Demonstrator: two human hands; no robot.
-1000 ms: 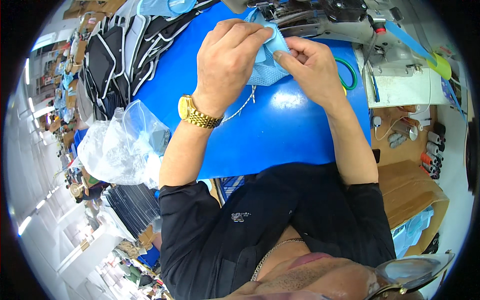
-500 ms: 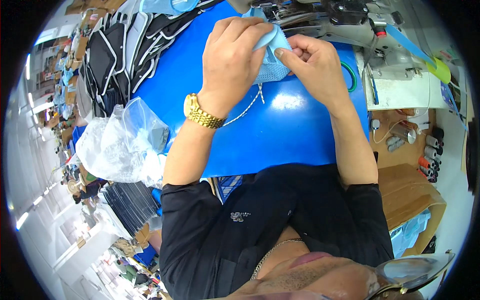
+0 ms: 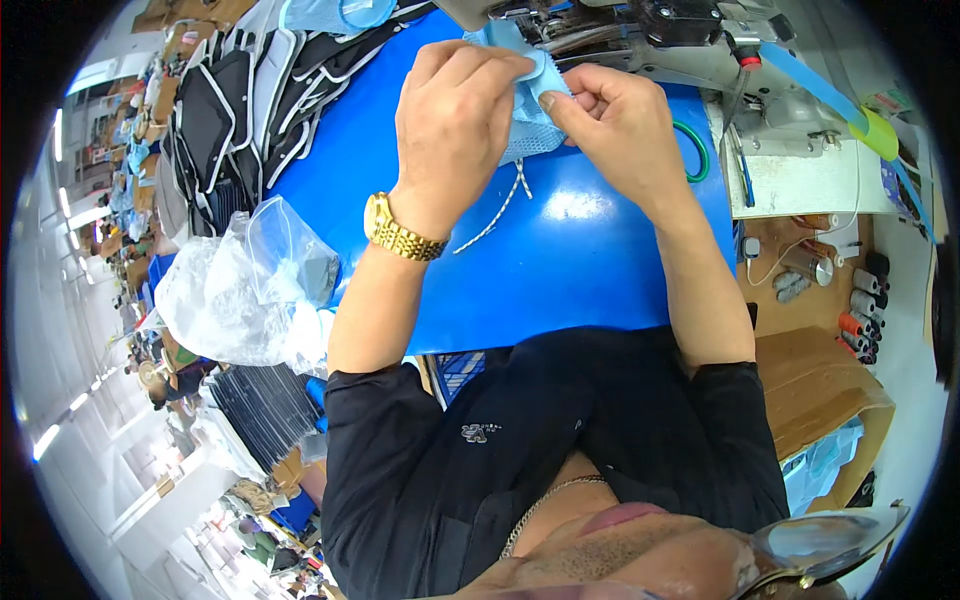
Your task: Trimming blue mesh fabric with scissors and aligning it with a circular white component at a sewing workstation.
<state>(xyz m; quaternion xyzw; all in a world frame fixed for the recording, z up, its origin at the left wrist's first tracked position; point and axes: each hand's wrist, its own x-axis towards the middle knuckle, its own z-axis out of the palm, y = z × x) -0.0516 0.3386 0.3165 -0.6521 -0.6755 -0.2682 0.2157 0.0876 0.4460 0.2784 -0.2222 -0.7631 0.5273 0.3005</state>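
The light blue mesh fabric point(image 3: 533, 138) is at the upper centre of the frame, above the blue bench point(image 3: 560, 275) and just in front of the sewing machine point(image 3: 655, 45). The left hand point(image 3: 452, 128) holds it with curled fingers; the right hand point(image 3: 618, 125) pinches its right edge between thumb and forefinger. Status, by judgement: handling of this piece is in progress; it is folded at the fingers and not yet released. A pale cord point(image 3: 497, 218) trails below it; whether the cord is fastened cannot be determined. Seam completion is hidden by the hands. Black panels point(image 3: 215, 125) with light edging lie at upper left, clear of both hands.
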